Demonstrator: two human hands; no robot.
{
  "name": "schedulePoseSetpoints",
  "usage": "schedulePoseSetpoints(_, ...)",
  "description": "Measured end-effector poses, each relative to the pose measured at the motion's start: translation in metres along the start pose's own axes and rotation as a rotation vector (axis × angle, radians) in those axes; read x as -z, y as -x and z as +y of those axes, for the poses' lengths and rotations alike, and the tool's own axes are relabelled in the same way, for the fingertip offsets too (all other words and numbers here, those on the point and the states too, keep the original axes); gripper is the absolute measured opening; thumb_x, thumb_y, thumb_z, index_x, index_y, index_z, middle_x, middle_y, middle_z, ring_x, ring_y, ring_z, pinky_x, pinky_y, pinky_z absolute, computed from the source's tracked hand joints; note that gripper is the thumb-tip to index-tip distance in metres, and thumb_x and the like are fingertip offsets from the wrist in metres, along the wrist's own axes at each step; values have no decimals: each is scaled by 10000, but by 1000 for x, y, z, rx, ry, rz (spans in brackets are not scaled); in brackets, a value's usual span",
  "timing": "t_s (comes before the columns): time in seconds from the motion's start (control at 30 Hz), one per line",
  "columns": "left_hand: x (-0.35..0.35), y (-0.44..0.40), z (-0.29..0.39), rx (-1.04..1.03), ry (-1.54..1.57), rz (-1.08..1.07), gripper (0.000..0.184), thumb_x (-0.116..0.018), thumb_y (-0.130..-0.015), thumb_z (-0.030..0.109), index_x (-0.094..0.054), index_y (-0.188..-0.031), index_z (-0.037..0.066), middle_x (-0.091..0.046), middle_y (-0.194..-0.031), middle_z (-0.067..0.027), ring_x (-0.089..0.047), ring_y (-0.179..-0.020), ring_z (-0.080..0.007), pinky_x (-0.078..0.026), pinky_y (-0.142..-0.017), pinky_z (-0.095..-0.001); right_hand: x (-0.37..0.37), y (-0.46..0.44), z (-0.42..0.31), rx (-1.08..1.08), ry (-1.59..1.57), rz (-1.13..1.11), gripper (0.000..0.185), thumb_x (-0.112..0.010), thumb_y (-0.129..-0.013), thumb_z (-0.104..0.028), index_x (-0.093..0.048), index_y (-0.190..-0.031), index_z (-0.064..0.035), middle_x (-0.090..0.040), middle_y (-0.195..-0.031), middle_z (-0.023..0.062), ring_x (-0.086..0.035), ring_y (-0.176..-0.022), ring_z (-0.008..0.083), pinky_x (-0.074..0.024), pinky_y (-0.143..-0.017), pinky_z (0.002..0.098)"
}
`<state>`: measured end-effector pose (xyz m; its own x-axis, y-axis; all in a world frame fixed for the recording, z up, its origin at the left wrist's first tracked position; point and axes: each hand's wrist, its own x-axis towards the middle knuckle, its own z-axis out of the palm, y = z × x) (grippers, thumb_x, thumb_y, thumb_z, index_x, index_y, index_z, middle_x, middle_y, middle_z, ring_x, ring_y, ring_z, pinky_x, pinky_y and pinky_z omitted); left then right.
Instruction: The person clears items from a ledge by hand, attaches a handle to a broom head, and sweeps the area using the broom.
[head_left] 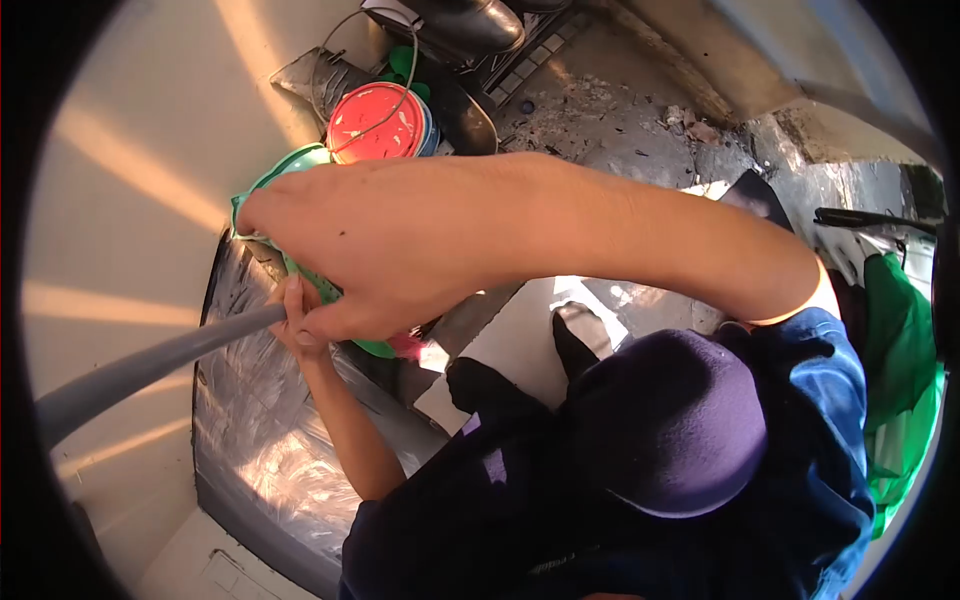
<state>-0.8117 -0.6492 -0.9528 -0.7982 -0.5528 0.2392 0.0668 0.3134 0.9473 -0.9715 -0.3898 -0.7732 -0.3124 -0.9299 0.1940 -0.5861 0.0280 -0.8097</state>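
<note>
A grey tube (160, 370) slants in from the left edge and ends at my left hand (303, 322), whose fingers are closed at its end. My right hand (370, 240) lies above and partly in front of the left one, with its fingers bent over the rim of a green plastic basket (290, 163). Part of the green piece, with small holes, shows below my right palm. My right hand hides most of this basket and its own fingertips. The thumb of my right hand points down beside my left fingers.
A bucket with a paint-marked red top (375, 122) and wire handle stands beyond my hands. Dark boots (475, 28) are at the top. A streaked, shiny panel (270, 420) lies lower left. Green cloth (900, 350) hangs at right. Debris litters the rough floor (620, 140).
</note>
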Motion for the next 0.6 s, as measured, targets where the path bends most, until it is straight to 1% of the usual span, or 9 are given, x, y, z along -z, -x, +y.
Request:
schedulePoseSetpoints(0.03,8,-8,-8,-30,-42,4,326,-562,-940,143,-453,-643,65,-430,-607,14,-365,-531,-81,-293,-489,-254,-1,-10,-4,55,44,25,434,-674,-860,-267,-572,-1161,28,-654,-996,187,-634,-1010,341,-513,-857,413)
schedulePoseSetpoints(0.13,18,-26,-8,-53,-80,8,393,-567,-957,182,-430,-601,89,-398,-551,22,-343,-490,-67,-257,-455,-248,7,-47,-12,229,303,125,408,-698,-773,-311,-639,-927,62,-684,-784,222,-682,-761,382,-551,-693,442)
schedulePoseSetpoints(0.2,19,-28,10,26,-30,-28,425,-568,-963,201,-416,-579,99,-383,-528,21,-329,-468,-68,-246,-440,-249,17,-52,-10,127,323,89,383,-670,-779,-336,-671,-840,42,-669,-729,214,-677,-735,380,-546,-683,451)
schedulePoseSetpoints(0.3,21,-14,11,110,10,-43,450,-568,-965,217,-406,-562,101,-375,-516,18,-325,-459,-71,-246,-431,-254,24,-43,5,-128,365,-181,326,-656,-869,-296,-687,-951,19,-704,-933,161,-689,-864,319,-538,-789,396)
schedulePoseSetpoints(0.33,24,-6,9,126,5,-38,455,-568,-965,220,-405,-558,101,-375,-515,17,-327,-460,-72,-247,-430,-255,16,-35,34,-172,309,-275,304,-654,-877,-295,-704,-941,-2,-713,-964,155,-690,-886,309,-539,-790,391)
schedulePoseSetpoints(0.43,27,13,-7,147,78,-46,462,-559,-969,223,-397,-555,99,-374,-516,13,-330,-458,-70,-254,-426,-257,-27,22,132,-405,277,-463,285,-643,-889,-285,-705,-924,-9,-722,-890,154,-693,-844,325,-537,-794,418)
schedulePoseSetpoints(0.5,30,18,-9,160,107,-38,467,-550,-970,217,-386,-551,93,-371,-516,4,-337,-455,-77,-259,-424,-257,-71,76,214,-534,450,-604,220,-596,-841,-174,-712,-932,-11,-703,-844,181,-690,-849,350,-532,-826,452)
schedulePoseSetpoints(0.57,35,18,-10,144,127,-35,470,-541,-969,207,-374,-546,87,-368,-515,-6,-344,-452,-86,-267,-424,-256,-108,119,254,-781,521,-534,234,-579,-797,-133,-714,-949,-16,-677,-1035,210,-660,-953,380,-518,-882,463)
schedulePoseSetpoints(0.6,37,16,-9,123,136,-37,471,-538,-966,199,-367,-542,84,-367,-514,-13,-348,-450,-91,-272,-425,-256,-124,131,273,-808,532,-507,267,-588,-806,-149,-703,-1004,-11,-622,-1142,210,-615,-1046,381,-500,-924,457)
